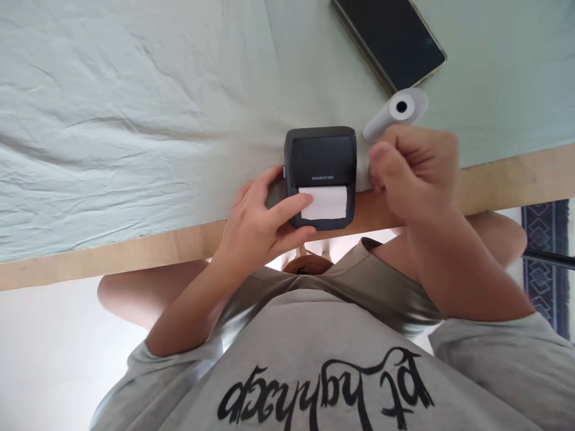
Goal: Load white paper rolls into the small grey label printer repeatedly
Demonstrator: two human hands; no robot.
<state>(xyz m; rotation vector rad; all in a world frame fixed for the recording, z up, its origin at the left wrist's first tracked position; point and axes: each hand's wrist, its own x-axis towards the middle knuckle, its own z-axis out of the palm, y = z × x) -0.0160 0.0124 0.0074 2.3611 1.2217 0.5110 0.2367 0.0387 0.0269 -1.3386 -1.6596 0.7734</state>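
Note:
A small black label printer (320, 157) rests near the front edge of the cloth-covered table. White paper (324, 203) lies out of its slot, over the lower part of its top. My left hand (260, 218) grips the printer from the left side. Its index fingertip lies on the paper's edge and its thumb is against the front corner. To the right of the printer, apart from it, my right hand (417, 170) is closed with fingers curled in. Whatever it may hold is hidden. Just beyond that hand lies a white paper roll (389, 114) with a dark core.
A dark phone (393, 39) lies at the back, close to the paper roll. Pale green cloth (135, 120) with wrinkles covers the table. The bare wooden table edge (179, 242) runs in front of my lap. A patterned dark blue textile (544, 269) is at the far right.

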